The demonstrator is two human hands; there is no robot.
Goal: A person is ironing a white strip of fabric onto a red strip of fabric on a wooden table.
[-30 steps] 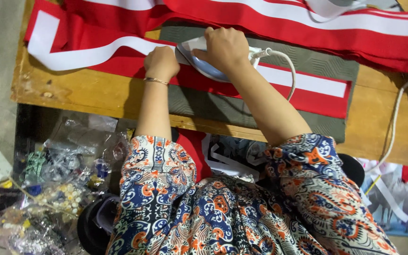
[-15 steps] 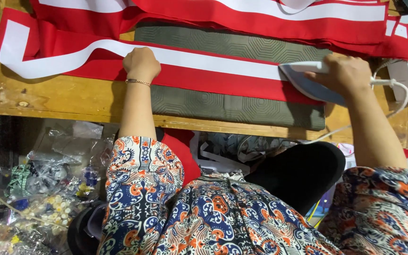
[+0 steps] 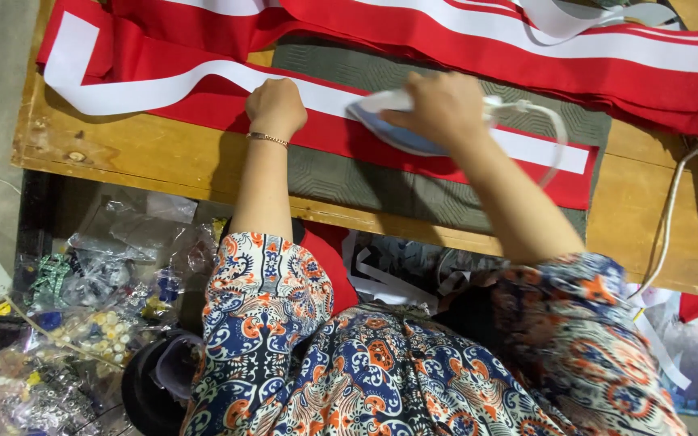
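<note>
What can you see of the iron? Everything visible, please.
The iron is an electric one with a white top and a pale blue body. It lies flat on the red strip, over its white band, nose pointing to the picture's left. The right hand grips its handle from above and hides most of it. A white cord loops out from its rear. Its soleplate is out of sight.

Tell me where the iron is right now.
In the head view the iron sits just right of centre on the red and white fabric strip, gripped by the right hand, with the left hand pressing the strip beside it.
</note>
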